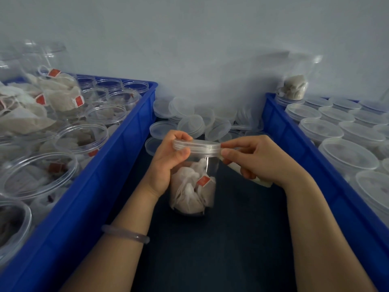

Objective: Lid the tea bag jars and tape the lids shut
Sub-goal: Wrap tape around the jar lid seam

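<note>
Here a dark table top (221,249) runs between two blue crates, with a pale wall (189,39) behind. The left crate (101,186) holds open jars (84,133) of tea bags, heaped and cut off by the picture's left edge. At the far middle, against the wall, lies a pile of loose lids (189,123). The right crate (305,157) is packed with lidded jars (320,127), whose contents are hard to make out through the cloudy tops; it too runs out of the picture. Clear bags along the wall are blurred. Between the crates, near the middle of the table, stands the jar (195,192), upright, with tea bags and a red tag inside and its lid (197,147) on top. The left hand (168,157), with a bracelet (126,233) on its wrist, grasps the lid's left side, fingers curled over the rim and thumb on the front. The right hand (256,159) pinches at the lid's right edge with thumb and forefinger, while its lower fingers curl round a whitish strip (261,182); whether that is tape cannot be told.
</note>
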The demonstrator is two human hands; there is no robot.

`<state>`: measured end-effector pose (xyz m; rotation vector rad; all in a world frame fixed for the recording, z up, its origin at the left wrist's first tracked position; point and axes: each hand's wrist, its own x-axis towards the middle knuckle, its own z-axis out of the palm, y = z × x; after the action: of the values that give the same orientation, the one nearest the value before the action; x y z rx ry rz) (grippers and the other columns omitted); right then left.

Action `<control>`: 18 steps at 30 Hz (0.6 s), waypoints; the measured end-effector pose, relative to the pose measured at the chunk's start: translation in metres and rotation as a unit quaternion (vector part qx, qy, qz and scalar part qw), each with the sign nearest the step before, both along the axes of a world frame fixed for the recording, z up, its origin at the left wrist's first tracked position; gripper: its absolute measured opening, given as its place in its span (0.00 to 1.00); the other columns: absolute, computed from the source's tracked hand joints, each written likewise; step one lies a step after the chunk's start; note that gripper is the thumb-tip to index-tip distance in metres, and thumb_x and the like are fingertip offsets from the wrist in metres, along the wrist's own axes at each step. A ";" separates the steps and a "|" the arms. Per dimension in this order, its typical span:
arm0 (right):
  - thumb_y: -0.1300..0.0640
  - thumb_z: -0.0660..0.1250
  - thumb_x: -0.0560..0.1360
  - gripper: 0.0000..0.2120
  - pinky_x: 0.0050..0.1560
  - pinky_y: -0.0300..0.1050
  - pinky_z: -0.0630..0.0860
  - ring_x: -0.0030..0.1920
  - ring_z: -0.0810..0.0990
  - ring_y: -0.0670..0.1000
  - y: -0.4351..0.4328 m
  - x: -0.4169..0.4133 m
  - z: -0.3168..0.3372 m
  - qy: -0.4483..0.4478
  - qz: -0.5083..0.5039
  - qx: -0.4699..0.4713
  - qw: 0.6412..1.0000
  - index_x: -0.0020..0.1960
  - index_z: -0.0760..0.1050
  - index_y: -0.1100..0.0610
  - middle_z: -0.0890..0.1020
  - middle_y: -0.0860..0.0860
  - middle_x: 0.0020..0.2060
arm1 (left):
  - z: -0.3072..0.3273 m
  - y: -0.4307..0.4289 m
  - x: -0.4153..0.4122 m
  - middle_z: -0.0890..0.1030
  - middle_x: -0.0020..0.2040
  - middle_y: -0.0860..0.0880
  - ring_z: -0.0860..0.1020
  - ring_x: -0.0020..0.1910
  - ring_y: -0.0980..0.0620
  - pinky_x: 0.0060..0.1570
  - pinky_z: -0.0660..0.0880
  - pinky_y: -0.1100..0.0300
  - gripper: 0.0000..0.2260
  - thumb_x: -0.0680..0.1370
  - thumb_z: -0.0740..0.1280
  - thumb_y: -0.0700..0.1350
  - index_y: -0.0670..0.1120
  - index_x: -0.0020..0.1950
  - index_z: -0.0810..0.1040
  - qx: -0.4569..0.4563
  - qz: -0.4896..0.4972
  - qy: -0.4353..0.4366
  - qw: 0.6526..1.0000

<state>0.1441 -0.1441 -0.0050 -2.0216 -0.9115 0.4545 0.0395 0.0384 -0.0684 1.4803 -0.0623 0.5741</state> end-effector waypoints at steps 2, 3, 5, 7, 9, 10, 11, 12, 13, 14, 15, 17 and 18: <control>0.43 0.68 0.71 0.13 0.29 0.32 0.72 0.25 0.75 0.43 0.001 -0.001 0.000 -0.019 0.005 0.002 1.000 0.54 0.79 0.43 0.85 0.47 0.36 | 0.001 -0.002 -0.002 0.78 0.48 0.49 0.77 0.47 0.48 0.48 0.77 0.52 0.20 0.65 0.70 0.54 0.46 0.51 0.72 -0.027 -0.014 0.007 1.000; 0.43 0.68 0.70 0.16 0.29 0.32 0.72 0.25 0.75 0.43 0.002 -0.002 -0.001 -0.029 0.004 0.003 1.000 0.57 0.79 0.43 0.84 0.49 0.36 | 0.002 -0.002 -0.004 0.77 0.50 0.45 0.77 0.49 0.45 0.50 0.76 0.49 0.24 0.63 0.73 0.55 0.46 0.53 0.73 -0.042 -0.024 0.013 0.999; 0.38 0.67 0.68 0.25 0.29 0.32 0.72 0.25 0.75 0.42 0.003 -0.005 -0.001 -0.018 0.011 0.013 1.000 0.63 0.75 0.44 0.83 0.49 0.39 | 0.004 0.000 -0.007 0.76 0.55 0.41 0.77 0.53 0.42 0.54 0.75 0.47 0.35 0.58 0.78 0.59 0.46 0.59 0.73 -0.082 -0.044 0.028 0.995; 0.34 0.65 0.63 0.33 0.29 0.32 0.72 0.26 0.75 0.42 0.003 -0.009 0.000 0.009 0.043 0.002 0.999 0.67 0.71 0.41 0.81 0.48 0.45 | 0.006 0.004 -0.009 0.77 0.59 0.41 0.78 0.56 0.43 0.55 0.77 0.51 0.42 0.55 0.79 0.61 0.47 0.64 0.72 -0.114 -0.054 0.045 0.991; 0.33 0.64 0.61 0.29 0.30 0.33 0.73 0.27 0.75 0.42 0.005 -0.013 0.000 0.026 0.084 -0.021 0.996 0.63 0.71 0.34 0.80 0.50 0.46 | 0.005 0.006 -0.013 0.80 0.58 0.44 0.80 0.55 0.46 0.50 0.78 0.56 0.45 0.52 0.79 0.63 0.47 0.64 0.73 -0.119 -0.054 0.073 0.989; 0.32 0.64 0.61 0.25 0.31 0.33 0.73 0.27 0.75 0.42 0.006 -0.014 0.000 0.031 0.095 -0.025 0.995 0.58 0.70 0.30 0.80 0.51 0.46 | 0.003 0.005 -0.014 0.82 0.55 0.45 0.81 0.54 0.48 0.47 0.79 0.59 0.45 0.51 0.79 0.65 0.46 0.62 0.74 -0.123 -0.051 0.084 0.988; 0.32 0.64 0.60 0.21 0.31 0.33 0.73 0.27 0.75 0.42 0.007 -0.016 0.000 0.033 0.097 -0.024 0.994 0.53 0.70 0.28 0.81 0.52 0.46 | 0.000 0.003 -0.015 0.84 0.53 0.47 0.82 0.52 0.50 0.44 0.79 0.61 0.45 0.49 0.79 0.66 0.46 0.60 0.74 -0.132 -0.046 0.090 0.986; 0.32 0.63 0.60 0.18 0.30 0.33 0.74 0.26 0.74 0.43 0.009 -0.016 -0.001 0.033 0.093 -0.018 0.995 0.50 0.71 0.28 0.81 0.52 0.46 | -0.002 0.001 -0.015 0.84 0.51 0.49 0.83 0.51 0.51 0.43 0.79 0.62 0.45 0.49 0.78 0.68 0.46 0.59 0.74 -0.136 -0.036 0.092 0.986; 0.32 0.63 0.60 0.17 0.30 0.34 0.74 0.26 0.74 0.43 0.010 -0.017 -0.002 0.032 0.085 -0.013 0.996 0.49 0.72 0.28 0.82 0.53 0.45 | -0.004 -0.001 -0.014 0.84 0.52 0.50 0.82 0.52 0.52 0.43 0.79 0.63 0.45 0.50 0.77 0.69 0.46 0.59 0.74 -0.135 -0.024 0.094 0.986; 0.32 0.64 0.60 0.17 0.29 0.34 0.74 0.26 0.74 0.44 0.010 -0.017 -0.002 0.031 0.076 -0.006 0.997 0.48 0.72 0.28 0.82 0.53 0.45 | -0.006 -0.002 -0.012 0.83 0.54 0.50 0.81 0.54 0.52 0.45 0.79 0.62 0.46 0.51 0.76 0.70 0.46 0.61 0.73 -0.130 -0.010 0.096 0.987; 0.32 0.64 0.60 0.17 0.29 0.34 0.74 0.26 0.73 0.44 0.010 -0.017 -0.003 0.030 0.066 -0.001 0.997 0.49 0.72 0.28 0.82 0.53 0.44 | -0.005 -0.002 -0.012 0.82 0.57 0.50 0.80 0.57 0.52 0.48 0.78 0.61 0.46 0.53 0.75 0.70 0.46 0.63 0.73 -0.125 0.002 0.099 0.987; 0.33 0.65 0.62 0.18 0.29 0.35 0.74 0.26 0.73 0.44 0.010 -0.017 -0.005 0.022 0.051 0.008 0.998 0.51 0.72 0.29 0.81 0.51 0.43 | -0.004 -0.001 -0.013 0.81 0.60 0.52 0.78 0.60 0.54 0.57 0.77 0.57 0.40 0.60 0.69 0.72 0.51 0.66 0.73 -0.098 0.024 0.119 0.988; 0.33 0.66 0.63 0.16 0.29 0.35 0.74 0.26 0.73 0.44 0.010 -0.017 -0.006 0.013 0.047 0.010 0.999 0.51 0.72 0.29 0.81 0.50 0.43 | -0.004 -0.001 -0.015 0.80 0.60 0.55 0.77 0.61 0.57 0.61 0.74 0.55 0.35 0.64 0.64 0.73 0.56 0.66 0.72 -0.073 0.034 0.135 0.988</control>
<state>0.1276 -0.1337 -0.0112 -1.9569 -0.9943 0.5204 0.0247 0.0374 -0.0723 1.4082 0.2387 0.4199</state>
